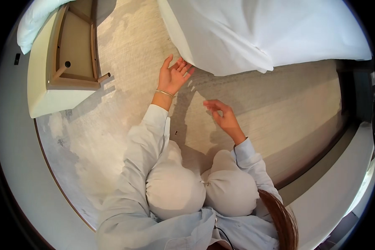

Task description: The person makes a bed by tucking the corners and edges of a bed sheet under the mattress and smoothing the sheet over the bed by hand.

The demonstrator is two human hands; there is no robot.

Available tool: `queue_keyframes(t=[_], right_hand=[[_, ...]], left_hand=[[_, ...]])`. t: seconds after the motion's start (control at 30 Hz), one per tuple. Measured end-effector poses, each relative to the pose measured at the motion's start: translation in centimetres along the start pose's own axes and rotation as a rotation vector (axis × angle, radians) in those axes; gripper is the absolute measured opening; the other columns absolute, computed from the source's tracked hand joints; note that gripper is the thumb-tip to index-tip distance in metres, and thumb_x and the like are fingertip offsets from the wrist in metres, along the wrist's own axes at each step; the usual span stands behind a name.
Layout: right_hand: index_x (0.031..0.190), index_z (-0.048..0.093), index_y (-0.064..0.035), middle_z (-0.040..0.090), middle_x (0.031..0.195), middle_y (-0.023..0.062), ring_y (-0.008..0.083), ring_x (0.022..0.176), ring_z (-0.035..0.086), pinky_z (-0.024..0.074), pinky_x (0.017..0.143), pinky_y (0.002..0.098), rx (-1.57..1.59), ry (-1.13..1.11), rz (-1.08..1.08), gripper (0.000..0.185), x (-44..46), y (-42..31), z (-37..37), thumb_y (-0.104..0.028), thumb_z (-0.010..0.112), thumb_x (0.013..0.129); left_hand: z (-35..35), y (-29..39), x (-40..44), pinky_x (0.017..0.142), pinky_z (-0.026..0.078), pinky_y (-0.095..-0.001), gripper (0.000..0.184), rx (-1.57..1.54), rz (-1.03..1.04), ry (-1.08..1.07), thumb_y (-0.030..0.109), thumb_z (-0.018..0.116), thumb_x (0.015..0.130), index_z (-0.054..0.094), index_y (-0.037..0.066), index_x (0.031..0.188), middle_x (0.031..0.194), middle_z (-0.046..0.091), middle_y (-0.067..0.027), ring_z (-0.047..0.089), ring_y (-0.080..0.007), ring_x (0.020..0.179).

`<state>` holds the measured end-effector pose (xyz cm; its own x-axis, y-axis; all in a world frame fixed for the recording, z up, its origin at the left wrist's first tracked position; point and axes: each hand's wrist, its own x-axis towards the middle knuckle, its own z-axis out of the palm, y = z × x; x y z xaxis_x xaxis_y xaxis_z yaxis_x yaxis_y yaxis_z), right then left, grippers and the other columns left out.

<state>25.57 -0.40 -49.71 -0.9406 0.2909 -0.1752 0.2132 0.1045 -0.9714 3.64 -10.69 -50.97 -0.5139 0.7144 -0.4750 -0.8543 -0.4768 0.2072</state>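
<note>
A large white sheet (241,37) hangs down at the top of the view, and its lower edge reaches the carpet. My left hand (174,77) is palm up with its fingers spread; the fingertips are right at the sheet's left lower corner, and I cannot tell whether they touch it. Lower and to the right, my right hand (224,116) hovers over the carpet, apart from the sheet. Its fingers are loosely bent with a gap to the thumb, and nothing shows in them.
On the left, an upholstered bench (54,98) lies tipped on its side, its wooden legs pointing inward. White bedding (39,21) rests above it. Patterned carpet (296,104) covers the floor. A pale curved surface (337,179) runs along the right, and a grey wall (18,137) along the left.
</note>
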Motion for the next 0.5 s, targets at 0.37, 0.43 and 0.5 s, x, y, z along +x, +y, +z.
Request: queue_keyframes(t=[0.37,0.43,0.5], right_hand=[[0.123,0.043,-0.0086,0.054,0.119,0.0097,0.0214,0.102,0.056,0.0434,0.085,0.0338,0.575,0.141,0.251,0.039,7.9,-1.3,-1.6,-0.016,0.053,0.086],[0.119,0.046,-0.0095,0.053,0.118,0.0104,0.0234,0.102,0.055,0.0427,0.087,0.0392,0.575,0.122,0.335,0.034,9.1,-0.9,-1.6,-0.025,0.050,0.089],[0.117,0.047,-0.0091,0.054,0.115,0.0100,0.0239,0.102,0.055,0.0430,0.087,0.0409,0.883,0.136,0.425,0.033,10.4,-0.3,-1.7,-0.027,0.049,0.090]], left_hand=[[1.9,0.2,0.8,0.087,0.039,-0.0398,0.028,0.197,0.017,0.181,0.029,0.060,0.082,0.052,0.007,0.097,0.094,0.050,-0.0041,0.050,-0.0205,0.094],[1.3,0.1,1.3,0.087,0.039,-0.0395,0.026,0.168,0.063,0.205,0.029,0.060,0.082,0.053,0.009,0.098,0.095,0.050,-0.0030,0.050,-0.0192,0.092],[1.0,0.2,1.5,0.086,0.039,-0.0391,0.025,0.138,0.099,0.236,0.028,0.060,0.082,0.053,0.011,0.099,0.096,0.049,-0.0020,0.049,-0.0179,0.090]])
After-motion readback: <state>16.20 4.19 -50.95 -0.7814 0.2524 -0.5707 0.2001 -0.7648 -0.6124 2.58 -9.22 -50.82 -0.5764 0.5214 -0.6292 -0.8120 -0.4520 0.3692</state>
